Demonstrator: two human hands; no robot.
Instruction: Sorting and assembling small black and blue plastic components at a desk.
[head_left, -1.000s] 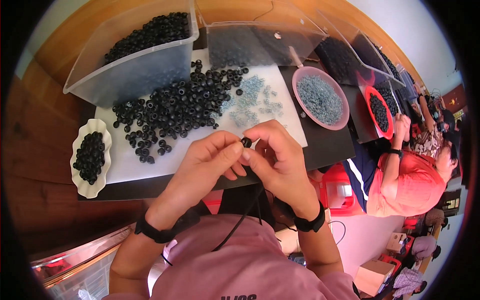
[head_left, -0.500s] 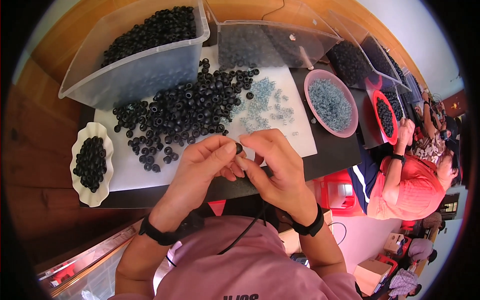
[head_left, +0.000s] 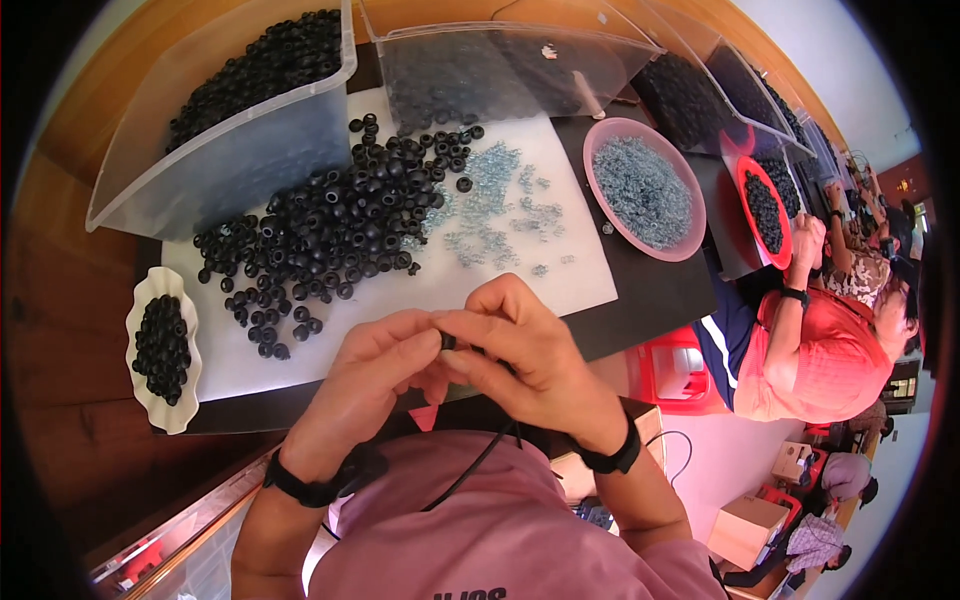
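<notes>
A small black round piece (head_left: 447, 342) is held between my two hands, just in front of the table edge. My left hand (head_left: 385, 360) is closed, thumb and fingers pinching one side of it. From the other side my right hand (head_left: 530, 350) closes thumb and index finger onto the same piece. Beyond them, a heap of black hollow round pieces (head_left: 320, 215) covers much of a white sheet (head_left: 580, 275). Small clear bluish pieces (head_left: 480, 190) lie scattered to the heap's right. Whether one sits inside the held piece is hidden by my fingers.
A cream scalloped dish (head_left: 178, 415) of black pieces stands at left. Clear plastic tubs (head_left: 250, 140) line the back. A pink bowl (head_left: 690, 240) holds clear pieces. To the right sits a person in red (head_left: 835, 350), near a red bowl (head_left: 784, 245) and a red stool (head_left: 660, 375).
The view has shifted, so the table things appear farther left. My right fingers have come down and closed on the black piece, and both hands are nearer the table's front edge.
</notes>
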